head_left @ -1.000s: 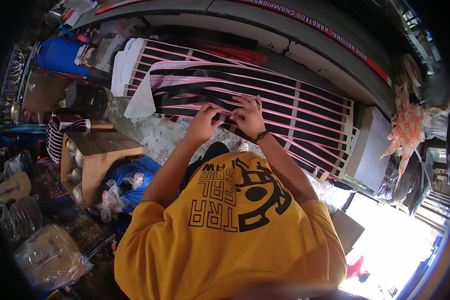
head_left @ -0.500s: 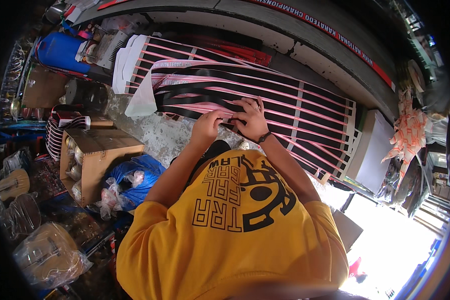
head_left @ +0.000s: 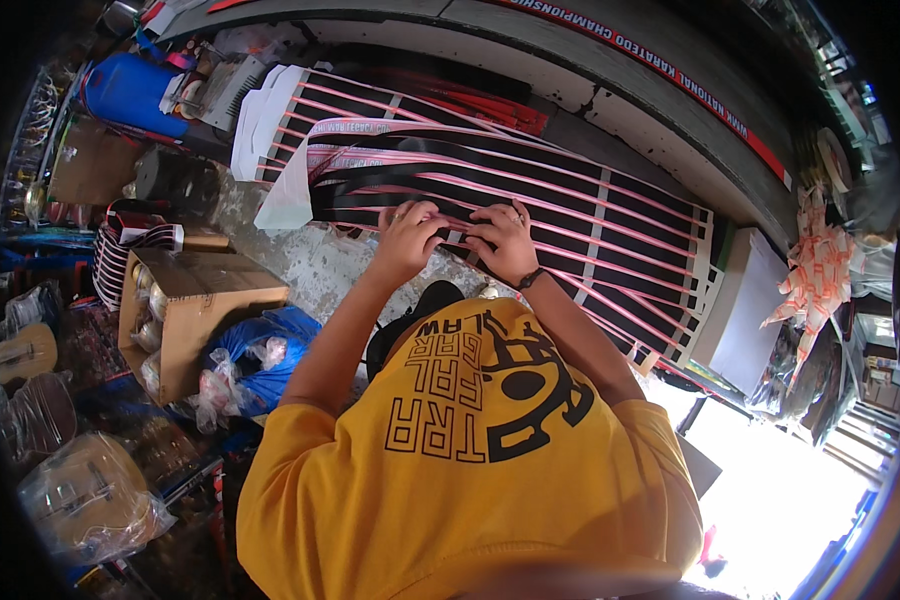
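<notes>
Long black ribbon strips with pink-and-white edges (head_left: 560,205) run side by side over a low surface, joined by pale cross bands. At the left, their white sheet end (head_left: 288,195) is folded back over the strips. My left hand (head_left: 408,243) pinches a pink-edged ribbon strip at the near side of this set. A short way to its right, my right hand (head_left: 503,243), with a ring and a dark wristband, grips the same near edge with bent fingers. The fingertips of both hands are partly hidden against the strips.
A stack of white sheets (head_left: 750,310) stands at the right end. To the left are an open cardboard box (head_left: 205,300) of wrapped items, a blue plastic bag (head_left: 285,350) and a blue container (head_left: 135,95). Plastic-wrapped small guitars (head_left: 95,490) lie lower left. A grey ledge (head_left: 610,70) runs behind.
My left hand has shifted slightly up and left along the near strip, its fingers now further over the ribbons. The right hand stays nearly in place.
</notes>
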Demonstrator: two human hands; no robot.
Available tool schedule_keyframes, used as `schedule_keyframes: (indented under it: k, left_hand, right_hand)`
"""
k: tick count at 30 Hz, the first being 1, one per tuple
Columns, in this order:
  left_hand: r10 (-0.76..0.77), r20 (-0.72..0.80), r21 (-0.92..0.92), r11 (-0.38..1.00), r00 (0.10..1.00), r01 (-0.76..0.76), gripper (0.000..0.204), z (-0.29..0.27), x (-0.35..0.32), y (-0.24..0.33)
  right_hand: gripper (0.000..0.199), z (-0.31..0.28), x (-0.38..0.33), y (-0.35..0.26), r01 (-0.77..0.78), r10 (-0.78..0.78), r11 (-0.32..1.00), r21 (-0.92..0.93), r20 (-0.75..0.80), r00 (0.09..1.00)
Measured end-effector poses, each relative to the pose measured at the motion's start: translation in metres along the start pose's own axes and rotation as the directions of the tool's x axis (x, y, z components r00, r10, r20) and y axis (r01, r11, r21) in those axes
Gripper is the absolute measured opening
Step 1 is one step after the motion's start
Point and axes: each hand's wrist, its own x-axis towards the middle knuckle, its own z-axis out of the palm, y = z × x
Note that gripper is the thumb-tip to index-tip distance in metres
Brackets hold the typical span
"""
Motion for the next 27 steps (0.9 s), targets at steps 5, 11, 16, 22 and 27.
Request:
schedule_keyframes:
  k: [5,11,16,22,27]
  left_hand:
    - [0.217,0.133,-0.048,0.976,0.967,-0.212,0.014,-0.003,0.013,-0.019]
    - [0.29,0.335,-0.003,0.952,0.897,-0.307,0.013,0.007,0.025,-0.035]
    - [0.313,0.436,-0.007,0.939,0.844,-0.344,0.02,0.009,0.04,-0.045]
    - [0.317,0.382,-0.163,0.948,0.868,-0.274,0.022,0.005,0.046,-0.047]
    - [0.252,0.408,-0.17,0.965,0.877,-0.199,0.02,0.004,0.043,-0.043]
  right_hand:
    - [0.018,-0.002,0.0,-0.003,-0.004,0.005,1.0,-0.026,0.039,0.999]
    - [0.015,0.003,-0.001,0.002,0.021,-0.015,0.994,-0.108,0.049,0.999]
    - [0.014,0.007,-0.002,0.008,-0.011,0.014,0.997,-0.072,0.044,0.999]
    - [0.012,-0.002,0.001,-0.006,0.039,-0.047,0.997,-0.071,-0.108,0.993]
    - [0.016,-0.006,-0.022,-0.023,0.197,-0.2,0.971,-0.133,-0.01,0.98]
